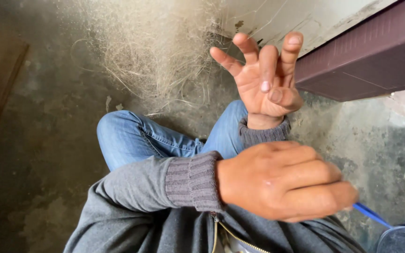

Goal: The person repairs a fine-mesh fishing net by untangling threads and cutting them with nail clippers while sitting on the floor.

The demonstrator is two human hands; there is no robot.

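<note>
Looking down from the head camera, the view is taking in a person who is sitting on a stained grey concrete floor [48, 140], one knee in blue denim jeans [132, 136] bending up toward the middle of the frame. The left hand [284, 182] is lying closest to the lens, coming in from the left out of a grey ribbed knit cuff [191, 180]. It is clenching into a fist with its knuckles pointing right, and it is gripping a thin blue plastic strip [371, 214], which is sticking out of the fist toward the lower right edge. How much of the strip is lying inside the fist is not showing.

Above it and farther off, the right hand [263, 79] is rising from a second ribbed cuff with its palm facing the camera. It is released, its fingers spreading upward, the thumb folding across the palm and one finger curling down; nothing is lying in it. The two hands are staying apart, the left one below the right.

Behind the right hand a loose tangle of pale, hair-fine fibres [151, 51] is spreading over the floor. A dark maroon ledge [366, 56] is running along the upper right corner, under a scuffed whitish wall [305, 16]. A grey zip-up jacket [165, 229] is filling the bottom edge.
</note>
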